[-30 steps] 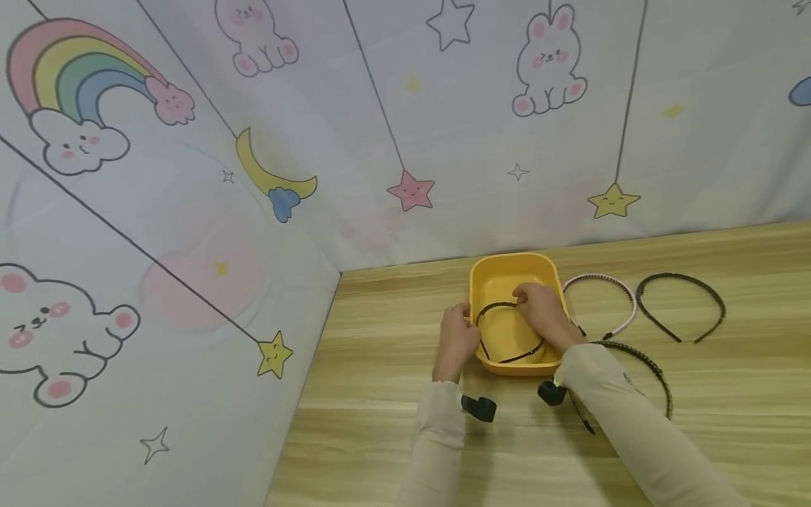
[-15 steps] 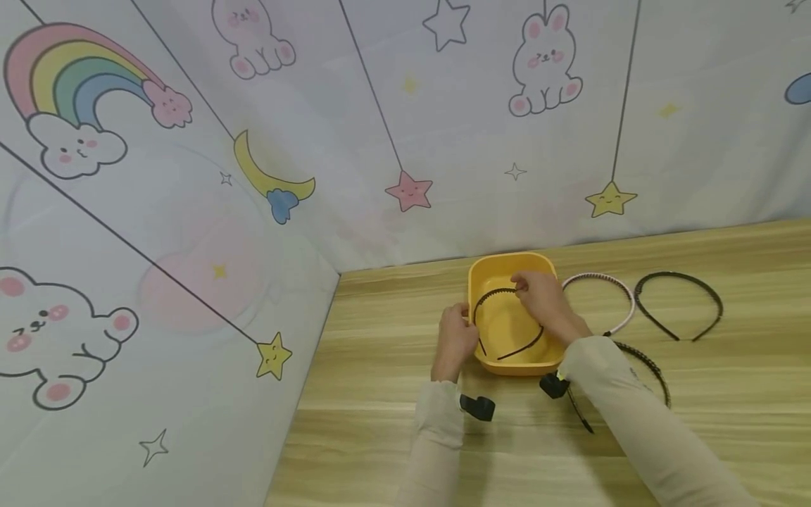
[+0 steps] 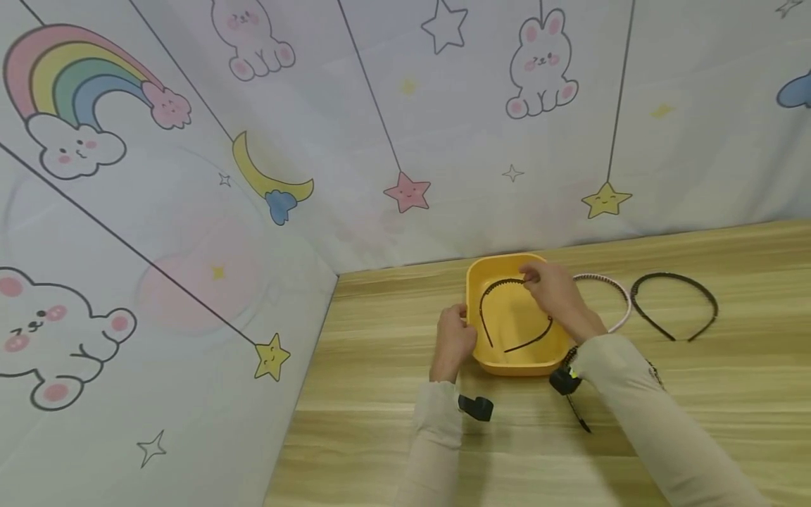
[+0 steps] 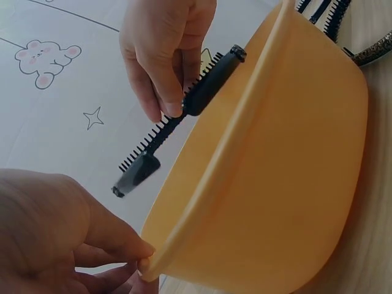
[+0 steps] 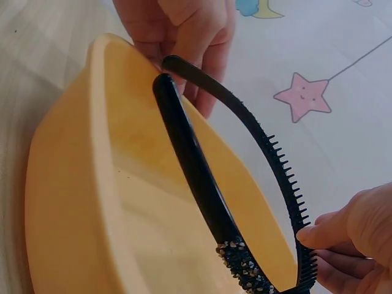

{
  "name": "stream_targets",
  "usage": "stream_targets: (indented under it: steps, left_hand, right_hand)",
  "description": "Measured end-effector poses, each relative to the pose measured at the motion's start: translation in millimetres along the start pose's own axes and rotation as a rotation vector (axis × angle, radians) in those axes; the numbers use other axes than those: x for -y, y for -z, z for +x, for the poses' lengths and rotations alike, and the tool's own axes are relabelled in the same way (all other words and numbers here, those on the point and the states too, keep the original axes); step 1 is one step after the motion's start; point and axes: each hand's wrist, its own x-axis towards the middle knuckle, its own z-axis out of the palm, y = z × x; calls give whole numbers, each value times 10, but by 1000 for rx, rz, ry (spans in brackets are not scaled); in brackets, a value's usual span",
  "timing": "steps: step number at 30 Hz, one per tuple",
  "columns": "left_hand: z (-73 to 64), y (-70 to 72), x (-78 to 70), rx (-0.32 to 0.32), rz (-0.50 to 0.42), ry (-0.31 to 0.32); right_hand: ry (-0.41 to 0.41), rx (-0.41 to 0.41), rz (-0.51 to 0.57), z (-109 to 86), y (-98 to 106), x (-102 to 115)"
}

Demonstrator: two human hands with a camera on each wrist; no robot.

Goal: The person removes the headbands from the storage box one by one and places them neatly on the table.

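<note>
My right hand [image 3: 557, 296] pinches a black headband [image 3: 503, 282] by its toothed top, between thumb and fingers. In the right wrist view, the headband [image 5: 199, 171] has comb-like teeth inside and a cluster of glittery stones on one part of its band. It is held above the yellow plastic basin [image 4: 294, 153], its two ends pointing toward my left hand. My left hand [image 3: 455, 338] grips the basin's left rim; the left wrist view shows thumb and fingers [image 4: 131, 248] pinching that rim.
A pink-and-black headband [image 3: 621, 285] lies right of the basin, partly behind my right hand. Farther right lies a black headband [image 3: 703, 289]. Another dark headband [image 3: 578, 415] is mostly hidden under my right forearm. A cartoon-printed curtain [image 3: 355, 232] stands behind the wooden table [image 3: 355, 422].
My right hand has moved up and slightly right with the black headband, which has lifted within the basin's outline. My left hand stays on the rim.
</note>
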Motion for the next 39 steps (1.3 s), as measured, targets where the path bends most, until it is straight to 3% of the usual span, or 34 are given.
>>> stream_targets:
  steps: [13, 20, 29, 39]
  left_hand:
    - [13, 27, 5, 3, -6, 5]
    - [8, 34, 9, 6, -7, -7]
    - [2, 32, 5, 10, -1, -1]
    - [1, 24, 16, 10, 13, -12]
  right_hand:
    - [-38, -35, 10, -99, 236, -4]
    - [-68, -8, 6, -143, 363, -26]
    - [-37, -19, -21, -235, 544, -57]
    - [3, -51, -52, -338, 600, -183]
